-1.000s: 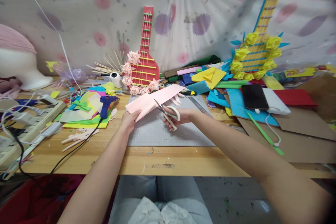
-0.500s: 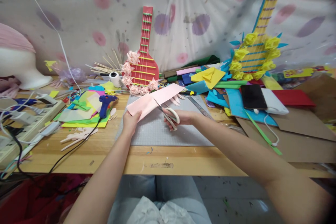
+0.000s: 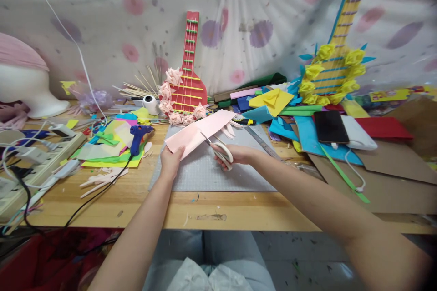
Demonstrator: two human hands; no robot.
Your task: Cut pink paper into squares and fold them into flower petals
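Note:
My left hand (image 3: 171, 160) pinches the near left end of a pale pink strip of paper (image 3: 205, 130), thumb on top. In my right hand (image 3: 235, 154) is a pair of scissors (image 3: 223, 150) with white handles, its blades pointing up and left at the paper's lower edge. Both hands are held over a grey cutting mat (image 3: 205, 177). Several narrow pink petal-like pieces (image 3: 227, 132) lie just behind the scissors. A metal ruler (image 3: 261, 140) rests on the mat's right side.
Behind the mat stands a red paper lute (image 3: 191, 86) with pink flowers. A blue glue gun (image 3: 138, 136) sits on coloured sheets to the left, near a power strip (image 3: 44, 168). To the right are a black phone (image 3: 330, 126), cardboard (image 3: 385, 186) and a yellow instrument (image 3: 332, 70).
Hands, paper and scissors keep nearly the same pose. The scissor handles sit slightly closer together than before, and the whole view has shifted a little.

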